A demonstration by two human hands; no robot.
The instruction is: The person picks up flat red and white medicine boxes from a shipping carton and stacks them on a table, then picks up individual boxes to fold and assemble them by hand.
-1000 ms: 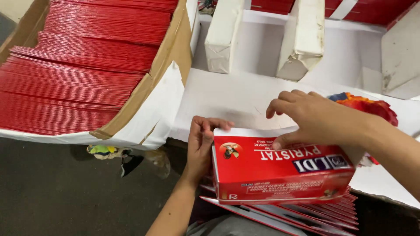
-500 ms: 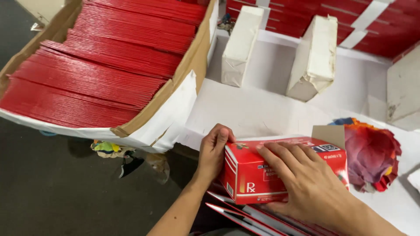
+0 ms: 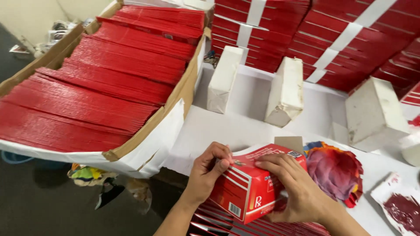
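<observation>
A red carton with white stripes and printing is held over the near edge of a white table. My left hand grips its left end, thumb and fingers pinching the end flap. My right hand lies across its top and right side, fingers spread over the upper face. A brown cardboard flap sticks up behind the carton. Under both hands lies a pile of flat red carton blanks.
A big cardboard box full of flat red blanks sits at the left. Three white blocks stand on the table. More banded red stacks fill the back. A multicoloured rag lies right of the carton.
The carton has turned so that its end faces me. My right hand slid from the front face onto the top. The view has tilted up toward the back stacks.
</observation>
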